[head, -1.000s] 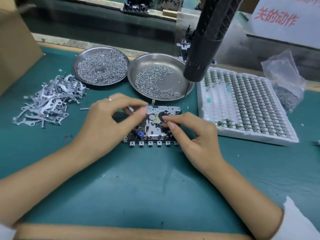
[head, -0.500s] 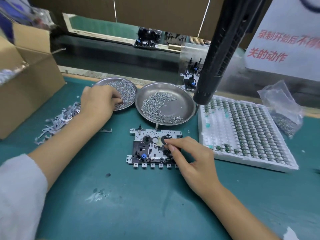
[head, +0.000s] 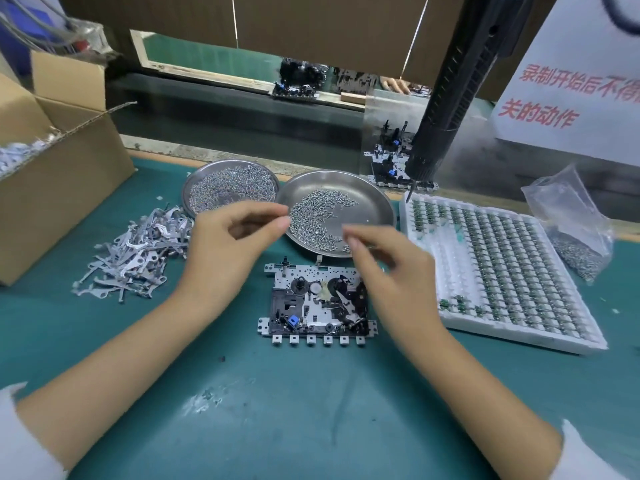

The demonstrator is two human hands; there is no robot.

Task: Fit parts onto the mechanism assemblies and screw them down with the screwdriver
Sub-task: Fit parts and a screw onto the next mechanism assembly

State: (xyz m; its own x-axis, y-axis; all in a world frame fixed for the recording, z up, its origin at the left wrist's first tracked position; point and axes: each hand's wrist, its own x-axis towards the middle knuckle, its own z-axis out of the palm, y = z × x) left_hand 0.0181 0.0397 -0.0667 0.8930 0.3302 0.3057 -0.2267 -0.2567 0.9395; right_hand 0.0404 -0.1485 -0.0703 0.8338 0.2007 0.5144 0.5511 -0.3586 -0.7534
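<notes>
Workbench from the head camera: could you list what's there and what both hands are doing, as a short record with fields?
Surface: green mat
Centre: mechanism assembly, lying flat, untouched
Left hand: raised, thumb and forefinger pinched; anything held is too small to see
Right hand: blurred, above the assembly's right side
Behind: two metal dishes of screws
Left: pile of metal levers
Right: white parts tray
Overhead: hanging screwdriver, unheld

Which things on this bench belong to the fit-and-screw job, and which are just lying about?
In the job: mechanism assembly; two screw dishes; pile of metal levers; white parts tray; hanging screwdriver; left hand; right hand.

Lying about: cardboard box; plastic bag; red-lettered sign.
</notes>
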